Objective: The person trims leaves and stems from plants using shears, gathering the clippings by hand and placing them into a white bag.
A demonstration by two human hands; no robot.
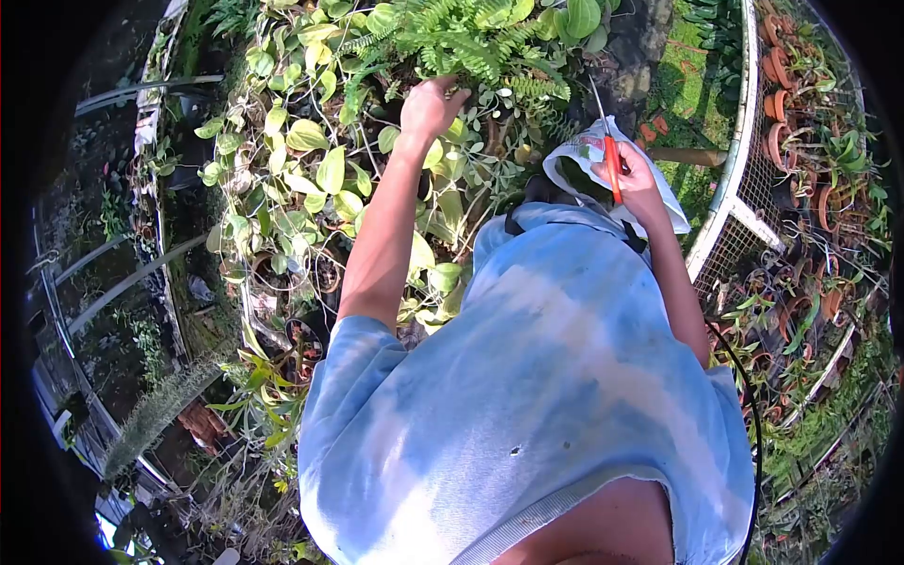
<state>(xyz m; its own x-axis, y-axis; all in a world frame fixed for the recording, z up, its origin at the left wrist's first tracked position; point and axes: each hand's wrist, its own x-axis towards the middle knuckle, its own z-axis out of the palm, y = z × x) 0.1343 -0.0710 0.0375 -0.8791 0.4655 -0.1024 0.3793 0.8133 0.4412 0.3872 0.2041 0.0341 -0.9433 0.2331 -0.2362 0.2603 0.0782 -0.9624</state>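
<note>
My left hand (pixel 430 111) reaches into the plants at the lower edge of a green fern (pixel 452 42). Its fingers curl in among the leaves, and what they hold, if anything, is hidden. The thumb points right. In my right hand (pixel 637 188) is a pair of scissors (pixel 612 162) with orange handles, blades pointing up and away from me. A white plastic bag (pixel 670 184) hangs around and behind the right hand, its mouth gaping to the left. Broad yellow-green leaves (pixel 330 171) trail below and left of the fern, beside my left forearm.
A curved white rail with wire mesh (pixel 730 202) runs along the right. Beyond it stand several terracotta pots (pixel 780 141) with plants. On the left are metal frame bars (pixel 137 282) and a dark, shaded area. A black cable (pixel 753 414) passes my right side.
</note>
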